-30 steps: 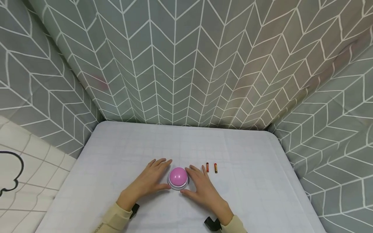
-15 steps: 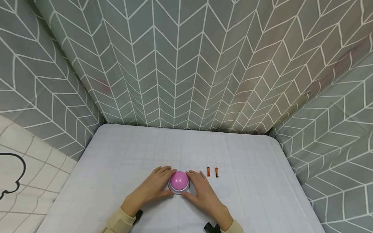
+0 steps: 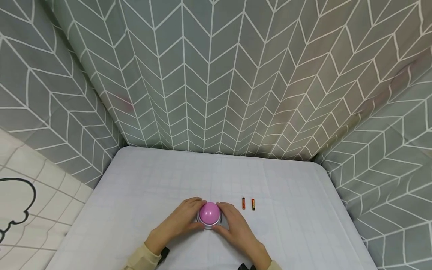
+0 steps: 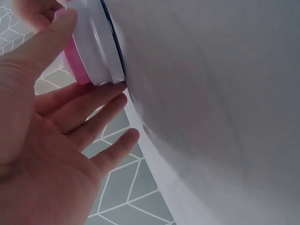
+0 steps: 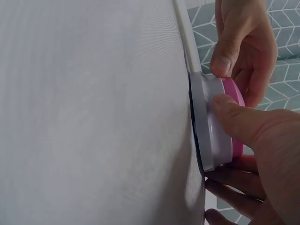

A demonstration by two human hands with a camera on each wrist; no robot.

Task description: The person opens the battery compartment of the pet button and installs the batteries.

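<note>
A pink domed push button (image 3: 209, 213) with a silvery base sits on the white table between both hands. From its left, the left hand (image 3: 183, 219) holds the base with thumb at the near side and fingers at the far side. The right hand (image 3: 236, 227) grips it the same way from the right. In the left wrist view, the thumb presses the pale base of the push button (image 4: 93, 42), and the little finger stands off it. The right wrist view shows both thumbs on the base of the push button (image 5: 218, 126), its underside close to the tabletop.
Two small red-and-black batteries, a left one (image 3: 243, 203) and a right one (image 3: 253, 204), lie just beyond the right hand. The white-covered table (image 3: 287, 225) is bordered at the back and sides by a grey chevron-patterned curtain (image 3: 209, 75).
Both hands have come in from slightly apart and taken hold of the push button's sides. The whole scene has drifted slightly down and right in the head view; the batteries lie as before.
</note>
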